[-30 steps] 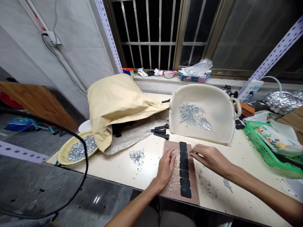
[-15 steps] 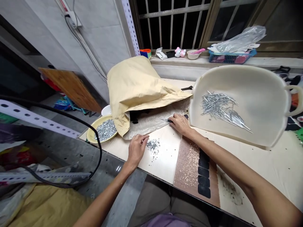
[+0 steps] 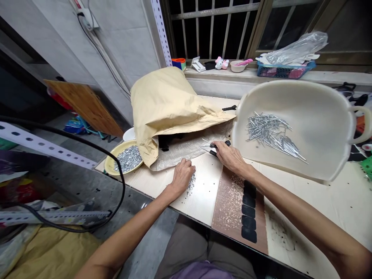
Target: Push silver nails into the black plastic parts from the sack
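Observation:
My left hand (image 3: 181, 178) is over a small heap of metal rings (image 3: 191, 183), fingers bent and pressed together. Whatever lies between its fingertips is hidden. My right hand (image 3: 231, 157) rests near the mouth of the paper sack (image 3: 165, 100), closed around black pieces (image 3: 214, 153) with thin metal pins (image 3: 205, 146) pointing left. Inside the open sack, black parts (image 3: 165, 148) show in shadow. Right of that hand, a large white basin (image 3: 322, 128) holds a loose pile of metal pins (image 3: 270, 131).
A yellow bowl (image 3: 109, 164) of small metal rings stands at the table's left end. Before me lies a brown board (image 3: 223, 217) with a row of black pads (image 3: 249, 223). A black cable (image 3: 123, 193) loops at left. A blue basket (image 3: 285, 70) sits on the sill.
My left hand has moved right, onto the ring heap. My right hand has shifted slightly right, and more pins and black pieces now show at its fingers.

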Demonstrator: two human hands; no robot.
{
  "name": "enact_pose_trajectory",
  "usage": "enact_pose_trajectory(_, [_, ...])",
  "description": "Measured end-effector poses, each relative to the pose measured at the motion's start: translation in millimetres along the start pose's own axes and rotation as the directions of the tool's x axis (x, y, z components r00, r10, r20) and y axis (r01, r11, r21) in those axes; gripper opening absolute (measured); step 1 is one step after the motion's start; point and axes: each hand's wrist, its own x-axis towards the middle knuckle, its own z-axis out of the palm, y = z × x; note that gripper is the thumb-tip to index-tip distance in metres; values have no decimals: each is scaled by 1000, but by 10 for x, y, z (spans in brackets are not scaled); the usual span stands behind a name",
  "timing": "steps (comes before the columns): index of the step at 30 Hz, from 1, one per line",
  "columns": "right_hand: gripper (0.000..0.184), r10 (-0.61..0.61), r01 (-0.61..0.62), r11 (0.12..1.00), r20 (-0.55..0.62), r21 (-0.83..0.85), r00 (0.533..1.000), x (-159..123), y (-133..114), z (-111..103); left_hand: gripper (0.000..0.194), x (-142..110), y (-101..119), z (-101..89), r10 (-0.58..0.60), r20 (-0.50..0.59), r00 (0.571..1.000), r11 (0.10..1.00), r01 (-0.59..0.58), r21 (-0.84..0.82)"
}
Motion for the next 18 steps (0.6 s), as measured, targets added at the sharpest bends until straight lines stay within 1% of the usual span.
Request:
enact_pose_trajectory(2, [35, 26, -25, 999, -36, 35, 999, -178, -15, -89, 19, 9, 0, 0, 6, 9, 1000, 1000, -6, -1])
enact_pose_trajectory(4, [30, 43, -38, 996, -65, 74, 997, -368, -35, -144, 17, 14, 8, -18, -12, -9, 1000, 998, 12, -61])
enact_pose_trajectory(6, [27, 48, -38, 992, -77, 124, 996, -553, -66, -168, 15, 22, 27, -46, -59, -50, 997, 974, 46, -222])
enact_pose_trajectory(7, [26, 51, -38, 987, -82, 153, 995, -639, -88, -174, 13, 28, 45, -60, -103, -62, 993, 935, 76, -348])
enact_pose_trajectory(8, [26, 58, -41, 982, -89, 183, 994, -720, -113, -177, 12, 35, 72, -75, -166, -53, 985, 862, 119, -493])
enact_pose_trajectory(9, [26, 65, -43, 976, -98, 212, 993, -793, -142, -180, 11, 43, 110, -91, -237, -19, 971, 747, 169, -643])
enact_pose_trajectory(10, [26, 70, -43, 971, -106, 236, 992, -857, -172, -184, 12, 50, 159, -108, -298, 37, 954, 594, 216, -775])
enact_pose_trajectory(11, [27, 74, -42, 967, -118, 253, 990, -913, -203, -190, 14, 58, 219, -128, -337, 103, 936, 424, 249, -871])
enact_pose_trajectory(12, [28, 78, -42, 965, -130, 260, 988, -959, -232, -200, 17, 63, 288, -151, -354, 163, 921, 261, 265, -928])
enact_pose_trajectory(13, [28, 88, -49, 966, -144, 255, 986, -996, -258, -211, 20, 67, 364, -177, -353, 204, 913, 126, 262, -957])
enact_pose_trajectory(14, [27, 102, -62, 969, -160, 240, 982, -1025, -280, -225, 22, 69, 441, -206, -342, 226, 912, 24, 249, -968])
enact_pose_trajectory(15, [26, 118, -78, 973, -176, 219, 977, -1048, -296, -240, 23, 69, 516, -235, -331, 238, 913, -48, 236, -971])
enact_pose_trajectory(16, [26, 132, -94, 976, -191, 195, 973, -1067, -306, -255, 23, 69, 585, -262, -326, 246, 913, -97, 227, -969])
enact_pose_trajectory(18, [25, 152, -122, 982, -214, 148, 965, -1099, -310, -283, 24, 68, 697, -307, -330, 253, 910, -154, 212, -965])
